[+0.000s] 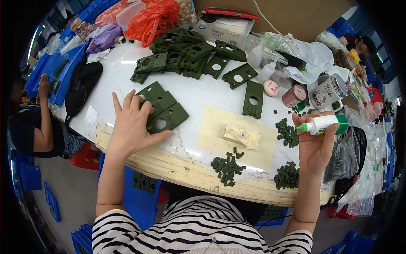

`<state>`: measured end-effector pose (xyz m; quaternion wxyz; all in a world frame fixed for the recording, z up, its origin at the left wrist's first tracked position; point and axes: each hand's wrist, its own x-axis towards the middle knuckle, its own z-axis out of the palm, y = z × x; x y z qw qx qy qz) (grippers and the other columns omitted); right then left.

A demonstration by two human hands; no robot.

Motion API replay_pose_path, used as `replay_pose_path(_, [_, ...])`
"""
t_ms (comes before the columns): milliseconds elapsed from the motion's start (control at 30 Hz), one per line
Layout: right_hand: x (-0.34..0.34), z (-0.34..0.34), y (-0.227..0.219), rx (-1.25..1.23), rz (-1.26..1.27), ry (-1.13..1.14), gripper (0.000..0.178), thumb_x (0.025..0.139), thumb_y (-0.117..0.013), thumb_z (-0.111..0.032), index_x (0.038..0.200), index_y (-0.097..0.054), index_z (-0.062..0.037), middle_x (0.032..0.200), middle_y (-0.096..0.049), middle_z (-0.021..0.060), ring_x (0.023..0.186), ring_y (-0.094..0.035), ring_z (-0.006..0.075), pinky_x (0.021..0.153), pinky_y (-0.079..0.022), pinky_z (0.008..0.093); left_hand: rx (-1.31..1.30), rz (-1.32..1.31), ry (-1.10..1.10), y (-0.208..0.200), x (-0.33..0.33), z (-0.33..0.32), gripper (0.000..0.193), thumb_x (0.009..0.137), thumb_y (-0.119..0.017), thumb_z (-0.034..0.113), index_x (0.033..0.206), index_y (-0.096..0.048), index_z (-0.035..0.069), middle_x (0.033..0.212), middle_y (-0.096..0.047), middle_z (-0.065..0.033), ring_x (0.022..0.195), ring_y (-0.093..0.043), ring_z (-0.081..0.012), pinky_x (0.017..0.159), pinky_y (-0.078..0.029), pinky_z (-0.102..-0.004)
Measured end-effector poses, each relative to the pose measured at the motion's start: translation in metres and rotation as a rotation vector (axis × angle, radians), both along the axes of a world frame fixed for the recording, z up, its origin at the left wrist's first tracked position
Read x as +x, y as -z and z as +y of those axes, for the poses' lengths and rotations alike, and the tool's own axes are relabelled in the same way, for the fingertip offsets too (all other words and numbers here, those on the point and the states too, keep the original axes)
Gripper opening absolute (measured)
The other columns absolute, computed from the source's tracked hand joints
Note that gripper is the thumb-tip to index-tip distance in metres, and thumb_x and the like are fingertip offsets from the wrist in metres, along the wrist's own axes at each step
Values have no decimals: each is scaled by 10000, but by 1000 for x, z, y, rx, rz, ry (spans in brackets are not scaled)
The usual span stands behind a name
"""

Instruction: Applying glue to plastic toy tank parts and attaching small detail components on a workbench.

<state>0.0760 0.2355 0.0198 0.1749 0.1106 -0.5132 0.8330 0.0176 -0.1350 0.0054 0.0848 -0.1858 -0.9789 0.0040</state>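
My right hand [317,146] is raised over the right side of the table, its fingers wrapped round a white and green glue bottle [325,125] whose green tip points left. At the left, my left hand [132,127] is spread, thumb and fingers apart, over two dark green plastic model hull plates [176,115] with round holes. Its fingertips reach the plates' left edges. Between the hands, a block wrapped in masking tape [242,134] stands on a cream sheet [211,118]. Small dark green pieces [228,169] lie in a heap just in front of the sheet.
More green hull plates [186,53] are piled at the back, with a single plate [253,99] nearer. Two heaps of small pieces [287,133] lie at right, near a pink jar [294,95] and a mug [325,93]. A black cap [82,89] lies far left. Other people sit nearby.
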Motion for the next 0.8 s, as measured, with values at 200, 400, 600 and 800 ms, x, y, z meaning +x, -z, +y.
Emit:
replay_pose_path(200, [0,3,1,10,10,-1,372,989,-435,-414,1012,-472,-44,935,-588,90,934,-637,218,977,-453,495,-44,-42,-209,1,-2,-15,598,723,-699,552,978,-565,29,1041,-550,-183,1239,-402,-420,1058,-86,-695])
replay_pose_path(400, [0,3,0,3,11,-2,359,987,-448,-405,1010,-475,-48,935,-582,86,935,-637,221,979,-449,500,288,129,-27,-25,-43,-19,414,822,-688,313,1104,-537,49,1085,-600,-145,1130,-517,-341,1052,-277,-570])
replay_pose_path(600, [0,7,-1,-44,54,-59,320,992,-461,-357,1079,-456,-49,979,-567,116,955,-613,246,1016,-426,492,204,34,152,-13,-145,-53,592,708,-769,143,1235,-516,44,1187,-595,-155,1107,-548,-335,985,-420,-380])
replay_pose_path(800, [-1,10,-2,-59,28,17,331,985,-464,-387,1032,-479,-60,950,-602,86,934,-639,244,991,-436,505,138,-137,121,-18,-161,-43,548,688,-766,130,1190,-560,53,1157,-611,-156,1066,-578,-329,921,-459,-393])
